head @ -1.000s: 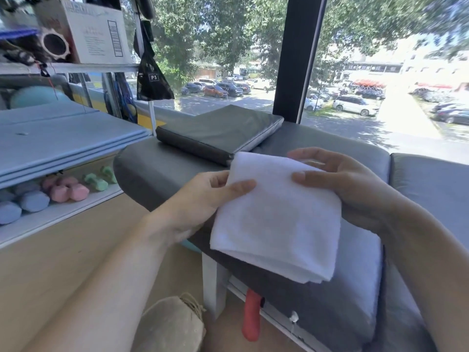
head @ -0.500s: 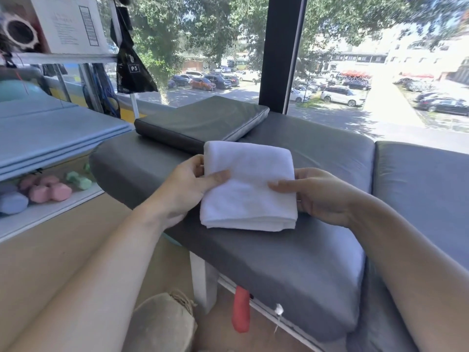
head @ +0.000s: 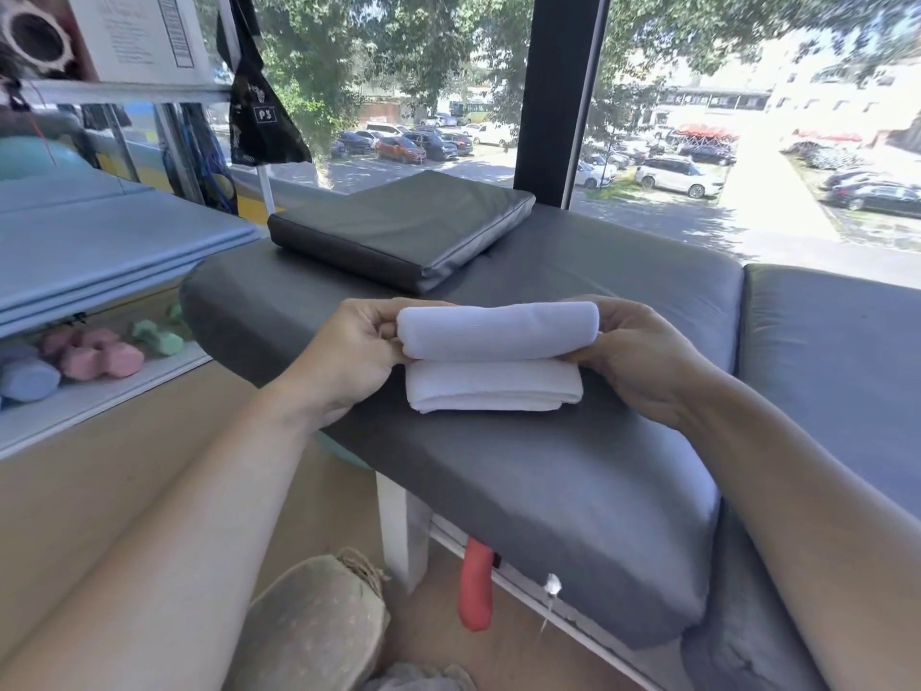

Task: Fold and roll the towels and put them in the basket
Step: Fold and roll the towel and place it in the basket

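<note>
Grey bench (head: 573, 491) under both hands: left hand (head: 356, 354) and right hand (head: 635, 356) pinched white towel (head: 493, 359) ends, half-rolled; basket (head: 319, 625), probably, below, unfilled.

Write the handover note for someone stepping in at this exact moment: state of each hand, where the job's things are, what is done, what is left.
Left hand: grips the left end of the white towel.
Right hand: grips the right end.
Towel: lies on the grey padded bench, folded, its far edge rolled toward the person; the near part is flat.
Woven basket: on the floor below the left forearm; its inside is not visible.
Done: folding, start of the roll.
Left: finish rolling, put the towel in the basket. No other towels in view.
</note>
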Motion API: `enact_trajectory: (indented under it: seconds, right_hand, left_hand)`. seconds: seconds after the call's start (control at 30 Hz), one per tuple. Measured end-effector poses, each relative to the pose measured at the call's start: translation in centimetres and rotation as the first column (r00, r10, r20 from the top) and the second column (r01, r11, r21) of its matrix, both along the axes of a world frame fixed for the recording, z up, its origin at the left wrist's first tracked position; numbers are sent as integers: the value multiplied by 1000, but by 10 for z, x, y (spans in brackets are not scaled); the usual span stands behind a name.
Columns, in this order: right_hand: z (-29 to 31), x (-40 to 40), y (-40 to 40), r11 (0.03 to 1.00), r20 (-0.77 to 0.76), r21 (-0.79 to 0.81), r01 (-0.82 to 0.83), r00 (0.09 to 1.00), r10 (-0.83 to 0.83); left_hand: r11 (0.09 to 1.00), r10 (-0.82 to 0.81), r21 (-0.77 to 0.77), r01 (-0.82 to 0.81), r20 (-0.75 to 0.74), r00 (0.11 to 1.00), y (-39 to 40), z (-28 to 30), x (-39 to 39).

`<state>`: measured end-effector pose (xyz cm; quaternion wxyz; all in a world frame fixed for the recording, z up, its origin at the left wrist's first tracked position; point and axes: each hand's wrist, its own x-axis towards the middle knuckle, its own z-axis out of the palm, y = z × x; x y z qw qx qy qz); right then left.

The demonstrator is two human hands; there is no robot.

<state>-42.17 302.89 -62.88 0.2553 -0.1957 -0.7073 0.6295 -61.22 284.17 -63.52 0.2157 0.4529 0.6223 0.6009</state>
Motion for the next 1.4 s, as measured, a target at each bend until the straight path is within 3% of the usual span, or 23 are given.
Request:
enact_trajectory:
  seconds: [0.27, 0.37, 0.47, 0.7, 0.8, 0.87, 0.97, 1.0, 1.07, 1.1, 1.17, 1.2, 1.33, 1.4]
  right_hand:
    - [2, -1, -3, 999, 18, -22, -36, 999, 36]
    - [2, 0, -1, 998, 71, 27, -48, 996, 46]
    - [4, 3, -2, 998, 93, 26, -56, 994, 53]
    - [5, 3, -2, 997, 142, 20, -71, 988, 67]
    - [8, 4, -5, 997, 194, 77, 18, 981, -32]
    - [12, 4, -5, 980, 229, 182, 84, 965, -125]
    - [18, 5, -15, 889, 359, 451, 79, 896, -262]
    - [19, 4, -19, 804, 385, 593, 55, 857, -343]
    - [18, 3, -30, 524, 316, 852, -8, 805, -502]
    - [17, 3, -37, 384, 232, 923, -26, 834, -500]
    - [13, 3, -49, 214, 172, 972, -93, 905, -388]
    - [11, 1, -55, 201, 206, 969, -143, 918, -339]
    - [1, -5, -70, 392, 396, 879, -271, 872, -286]
    - [-5, -5, -70, 428, 455, 848, -313, 844, -285]
  left_hand:
    - [987, 125, 114, -117, -65, 990, 4, -5, 1]
    - [985, 115, 129, -111, -18, 993, 4, -7, 4]
    - [992, 90, 92, -92, 20, 996, 2, -7, 6]
    - [994, 90, -56, -97, -114, 989, -4, 5, 11]
    - [983, 100, -136, -124, -168, 981, -7, 17, 22]
    - [962, 153, -176, -209, -284, 946, -4, 17, 29]
    - [936, 117, -240, -258, -478, 871, 3, 10, 37]
    - [932, 81, -262, -252, -526, 846, 3, 8, 38]
    - [924, 30, -289, -249, -594, 804, 1, 7, 38]
    - [922, 9, -298, -249, -624, 781, -1, 7, 38]
    - [914, -32, -320, -250, -672, 740, -3, 6, 38]
    - [908, -37, -329, -259, -680, 733, -3, 6, 39]
    - [882, -21, -376, -286, -635, 772, -2, -3, 37]
    - [868, -14, -390, -306, -635, 772, -2, -13, 33]
